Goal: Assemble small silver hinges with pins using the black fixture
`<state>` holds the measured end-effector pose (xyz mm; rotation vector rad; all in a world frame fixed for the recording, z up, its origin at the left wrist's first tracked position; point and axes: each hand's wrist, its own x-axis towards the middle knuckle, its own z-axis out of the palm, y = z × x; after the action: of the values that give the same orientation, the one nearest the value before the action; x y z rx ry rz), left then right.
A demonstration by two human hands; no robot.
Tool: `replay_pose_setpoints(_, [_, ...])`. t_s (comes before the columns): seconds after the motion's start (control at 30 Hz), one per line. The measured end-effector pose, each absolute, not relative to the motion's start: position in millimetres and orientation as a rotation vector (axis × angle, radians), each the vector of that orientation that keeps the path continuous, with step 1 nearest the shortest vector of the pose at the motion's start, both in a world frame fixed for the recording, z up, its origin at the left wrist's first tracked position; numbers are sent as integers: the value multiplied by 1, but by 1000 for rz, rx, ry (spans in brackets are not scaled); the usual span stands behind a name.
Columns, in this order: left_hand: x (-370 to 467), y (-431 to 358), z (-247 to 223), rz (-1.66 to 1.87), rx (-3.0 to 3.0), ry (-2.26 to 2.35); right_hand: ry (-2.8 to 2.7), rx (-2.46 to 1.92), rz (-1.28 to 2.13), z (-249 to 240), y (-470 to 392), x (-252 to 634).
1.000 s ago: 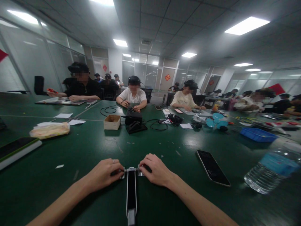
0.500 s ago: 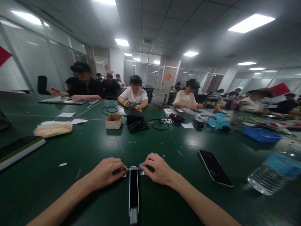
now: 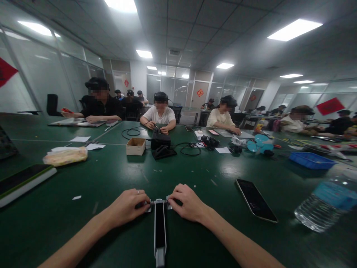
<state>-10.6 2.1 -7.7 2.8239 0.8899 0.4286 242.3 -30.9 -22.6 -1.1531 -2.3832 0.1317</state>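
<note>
On the green table (image 3: 122,249) in front of me lies a long, narrow device with a black face and a silver-white frame (image 3: 160,227), its lighter grey end towards me. At its far end a short crossbar carries a small metal bracket on each side. My left hand (image 3: 131,203) pinches the left metal bracket (image 3: 148,207) between thumb and fingers. On the other side my right hand (image 3: 185,201) is closed on the right metal bracket (image 3: 169,205). The fingertips hide part of both brackets, and I cannot tell exactly what the device is.
A phone (image 3: 256,201) and a water bottle (image 3: 323,203) stand to my right, with a blue tray (image 3: 311,160) beyond. Farther off are a small cardboard box (image 3: 135,146), a black device (image 3: 161,141) and cables. A plastic bag (image 3: 65,155) lies left. Several people sit across the table.
The whole view has shifted slightly downward. Both hands keep the same grip on the metal brackets, and the device has not visibly moved on the table.
</note>
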Motion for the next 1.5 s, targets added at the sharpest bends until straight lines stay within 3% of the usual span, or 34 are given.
replay_pose_setpoints(0.2, [-11,2,-8,408,2833,891,-2381,-1232,35,-12,-27,251])
replay_pose_setpoints(0.4, [-12,2,-7,385,2824,896,-2303,-1733,-256,-1,-14,289])
replay_pose_setpoints(0.77, [-12,0,-3,439,2819,860,-2276,-1901,15,-13,-10,302])
replay_pose_setpoints(1.17, [-14,-3,4,426,2852,992,-2362,-1654,140,-4,-23,276])
replay_pose_setpoints(1.37, [-7,-6,-6,778,2973,908,-2146,-1009,284,-7,-36,251])
replay_pose_setpoints(1.5, [5,-16,-9,1042,3035,678,-1891,-886,543,-14,-51,219])
